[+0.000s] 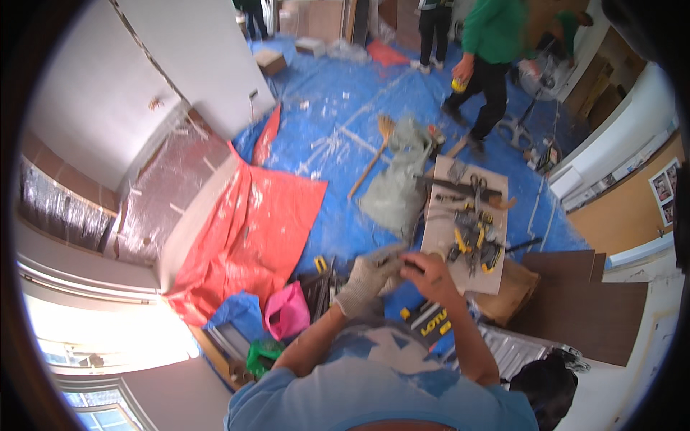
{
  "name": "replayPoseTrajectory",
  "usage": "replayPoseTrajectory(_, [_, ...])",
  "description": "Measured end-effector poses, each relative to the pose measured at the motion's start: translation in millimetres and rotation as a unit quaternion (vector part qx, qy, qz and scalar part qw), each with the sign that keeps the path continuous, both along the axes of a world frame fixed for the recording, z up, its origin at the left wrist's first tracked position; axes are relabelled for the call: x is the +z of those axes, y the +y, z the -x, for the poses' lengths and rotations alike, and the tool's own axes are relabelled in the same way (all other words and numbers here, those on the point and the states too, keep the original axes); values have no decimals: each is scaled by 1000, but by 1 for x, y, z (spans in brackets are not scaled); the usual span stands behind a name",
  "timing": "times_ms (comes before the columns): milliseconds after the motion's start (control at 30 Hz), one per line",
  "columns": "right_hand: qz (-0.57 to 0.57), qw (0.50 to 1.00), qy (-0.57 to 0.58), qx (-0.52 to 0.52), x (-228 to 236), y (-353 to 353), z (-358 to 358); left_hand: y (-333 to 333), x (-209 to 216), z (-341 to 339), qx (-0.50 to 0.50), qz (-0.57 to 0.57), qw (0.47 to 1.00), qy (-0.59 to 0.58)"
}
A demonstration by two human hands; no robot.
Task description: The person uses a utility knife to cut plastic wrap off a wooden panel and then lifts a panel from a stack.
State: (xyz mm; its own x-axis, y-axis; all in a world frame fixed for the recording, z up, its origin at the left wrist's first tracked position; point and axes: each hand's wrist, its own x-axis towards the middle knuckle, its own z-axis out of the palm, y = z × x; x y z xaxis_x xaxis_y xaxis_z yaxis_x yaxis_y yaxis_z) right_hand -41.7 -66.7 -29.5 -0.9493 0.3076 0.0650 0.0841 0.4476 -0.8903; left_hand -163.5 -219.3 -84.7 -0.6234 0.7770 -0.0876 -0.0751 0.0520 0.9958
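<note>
My left hand [368, 279] wears a pale knit work glove. Its fingers stretch out to the right, apart, with nothing clear between them. Bare and bent at the knuckles, my right hand [433, 279] meets the glove's fingertips. Its fingers pinch together around a small dark spot that I cannot make out. Both hands are in front of my body, above the floor. To their right lies a light board [438, 215] covered with several hand tools, among them yellow-and-black pliers [491, 256]. A black-and-yellow tool case [430, 320] sits below my right hand.
Blue sheeting [309, 115] covers the floor, with red sheeting [251, 223] at left. A grey-green sack [395, 183] and a broom [370, 169] lie ahead. A person in green [492, 36] stands beyond, holding a yellow item. Brown panels [575, 302] and a metal ladder [514, 346] are at right.
</note>
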Motion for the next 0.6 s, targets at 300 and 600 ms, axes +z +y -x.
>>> replayPoseTrajectory(300, [-86, 988, 125, -23, -37, -10, 116, -25, 2, 85, 118, 34, 861, 494])
replayPoseTrajectory(600, [-123, 983, 81, 114, -78, -11, 180, -42, -28, 133, 143, 335, 888, 280])
